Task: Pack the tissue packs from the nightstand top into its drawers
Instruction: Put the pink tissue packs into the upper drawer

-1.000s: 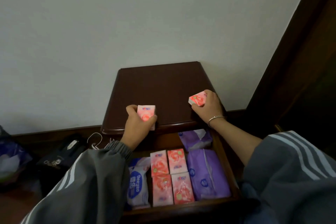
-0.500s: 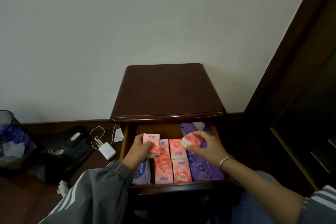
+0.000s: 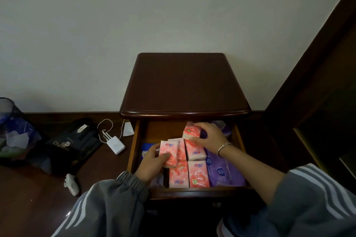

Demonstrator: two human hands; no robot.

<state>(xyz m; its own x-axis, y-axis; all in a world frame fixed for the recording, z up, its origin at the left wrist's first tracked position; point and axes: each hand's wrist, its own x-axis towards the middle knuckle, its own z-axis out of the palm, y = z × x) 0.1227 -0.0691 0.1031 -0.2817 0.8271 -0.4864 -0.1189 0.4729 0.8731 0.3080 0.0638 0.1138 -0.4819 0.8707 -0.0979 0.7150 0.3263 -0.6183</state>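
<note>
The dark wooden nightstand top (image 3: 185,86) is bare. Its upper drawer (image 3: 134,144) is pulled out. My left hand (image 3: 152,163) grips a pink tissue pack (image 3: 170,153) over the drawer's left side, above the pink packs lying there. My right hand (image 3: 210,138) holds a second pink tissue pack (image 3: 190,131) near the drawer's back, its fingers curled over the pack's top. Several pink packs (image 3: 197,174) lie flat in the drawer's middle. Purple packs (image 3: 223,171) fill the right side and a blue-white pack (image 3: 146,150) sits at the left.
A white charger with cable (image 3: 115,144) and a black bag (image 3: 71,144) lie on the dark floor left of the nightstand. A mesh waste bin (image 3: 9,125) stands at far left. A crumpled tissue (image 3: 71,184) lies nearer. Dark wooden furniture (image 3: 317,82) rises at right.
Both hands carried their pink packs off the nightstand top down into the open drawer; the right one moved toward the back, the left lowered onto the left side.
</note>
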